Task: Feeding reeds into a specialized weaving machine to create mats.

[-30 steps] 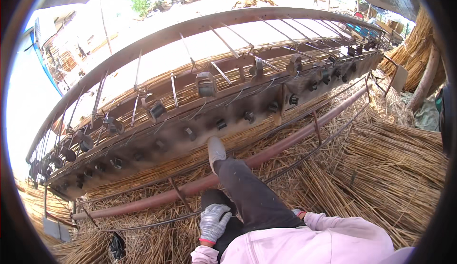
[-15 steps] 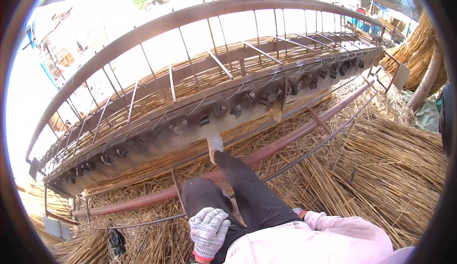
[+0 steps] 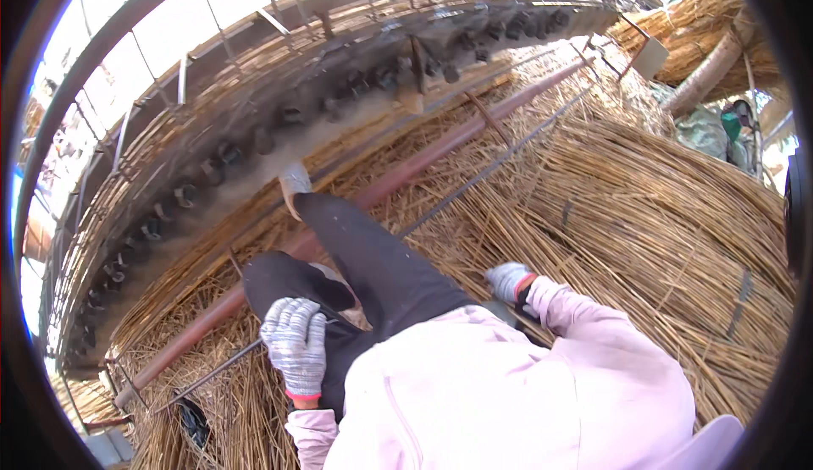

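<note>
Left hand (image 3: 294,347) lies on the bent left leg (image 3: 273,277), fingers extended, close together, no grip visible! Right hand (image 3: 511,282) looks partly curled right beside the reeds (image 3: 652,229); can't tell whether it holds anything. Beyond the left fingers: red pipe (image 3: 406,171), foot (image 3: 294,184), machine (image 3: 326,89).

knitted cloth gloves (image 3: 294,343), smooth metal pipe (image 3: 423,163), rough dry straw (image 3: 627,190), matt cloth trousers (image 3: 373,250)

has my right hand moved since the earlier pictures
Yes, the right hand has moved out from beside the right thigh toward the dark tie on the reed bundle.
</note>
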The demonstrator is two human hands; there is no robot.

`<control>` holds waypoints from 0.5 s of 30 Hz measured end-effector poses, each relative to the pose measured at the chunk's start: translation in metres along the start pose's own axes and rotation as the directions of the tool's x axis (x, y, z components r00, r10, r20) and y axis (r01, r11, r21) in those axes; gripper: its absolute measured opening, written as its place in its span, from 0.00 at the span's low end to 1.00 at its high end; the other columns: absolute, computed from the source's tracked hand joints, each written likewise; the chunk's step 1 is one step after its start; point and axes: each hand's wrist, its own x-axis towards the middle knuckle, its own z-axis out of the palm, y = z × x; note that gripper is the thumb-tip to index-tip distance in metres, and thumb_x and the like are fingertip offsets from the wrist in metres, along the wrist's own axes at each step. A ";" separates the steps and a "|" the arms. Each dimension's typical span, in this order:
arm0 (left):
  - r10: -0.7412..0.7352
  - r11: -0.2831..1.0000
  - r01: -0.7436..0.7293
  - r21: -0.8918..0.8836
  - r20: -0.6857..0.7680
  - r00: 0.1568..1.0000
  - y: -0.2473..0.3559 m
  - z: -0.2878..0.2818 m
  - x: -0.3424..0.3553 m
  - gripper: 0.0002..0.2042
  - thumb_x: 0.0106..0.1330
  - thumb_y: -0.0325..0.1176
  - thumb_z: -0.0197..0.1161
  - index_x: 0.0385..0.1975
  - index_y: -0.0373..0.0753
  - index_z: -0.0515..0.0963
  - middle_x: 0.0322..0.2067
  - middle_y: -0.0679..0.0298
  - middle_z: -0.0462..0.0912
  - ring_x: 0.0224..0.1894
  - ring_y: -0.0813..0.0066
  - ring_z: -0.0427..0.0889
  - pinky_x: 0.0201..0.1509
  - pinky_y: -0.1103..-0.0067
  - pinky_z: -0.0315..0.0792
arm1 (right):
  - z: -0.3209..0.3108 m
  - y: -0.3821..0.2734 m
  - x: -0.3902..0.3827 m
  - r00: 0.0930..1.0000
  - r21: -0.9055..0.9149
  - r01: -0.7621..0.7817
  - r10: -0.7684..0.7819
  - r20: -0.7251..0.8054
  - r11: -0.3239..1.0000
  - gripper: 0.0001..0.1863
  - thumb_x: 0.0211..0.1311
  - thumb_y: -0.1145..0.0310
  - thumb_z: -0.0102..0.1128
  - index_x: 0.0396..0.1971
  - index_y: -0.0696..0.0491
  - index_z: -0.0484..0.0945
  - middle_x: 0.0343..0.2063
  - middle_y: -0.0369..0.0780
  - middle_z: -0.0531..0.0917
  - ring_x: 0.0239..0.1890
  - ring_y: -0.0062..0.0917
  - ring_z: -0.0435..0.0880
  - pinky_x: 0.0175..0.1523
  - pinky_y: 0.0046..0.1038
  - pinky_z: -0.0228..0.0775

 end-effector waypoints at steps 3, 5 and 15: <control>-0.030 0.998 0.031 -0.053 0.013 0.999 -0.009 0.007 -0.004 0.08 0.58 0.27 0.70 0.37 0.39 0.85 0.41 0.60 0.87 0.53 0.58 0.81 0.63 0.63 0.68 | 0.014 0.059 -0.036 0.967 -0.022 -0.248 0.246 -0.069 0.968 0.18 0.62 0.59 0.62 0.46 0.54 0.84 0.43 0.49 0.88 0.48 0.45 0.87 0.51 0.45 0.80; -0.038 0.999 0.039 -0.032 0.029 0.999 -0.014 0.011 -0.006 0.08 0.59 0.26 0.70 0.38 0.39 0.85 0.42 0.60 0.87 0.54 0.57 0.81 0.63 0.62 0.68 | 0.030 0.094 -0.072 0.888 -0.073 -0.458 0.452 -0.088 0.886 0.19 0.62 0.57 0.64 0.49 0.52 0.84 0.47 0.47 0.88 0.52 0.43 0.87 0.53 0.45 0.79; -0.027 0.999 0.030 -0.038 0.095 0.995 -0.021 0.022 -0.005 0.08 0.61 0.28 0.69 0.40 0.38 0.85 0.44 0.59 0.87 0.55 0.56 0.80 0.64 0.63 0.67 | 0.098 0.147 -0.189 0.689 -0.130 -0.691 0.703 0.176 0.711 0.17 0.60 0.62 0.64 0.48 0.51 0.87 0.49 0.46 0.87 0.52 0.40 0.87 0.53 0.43 0.81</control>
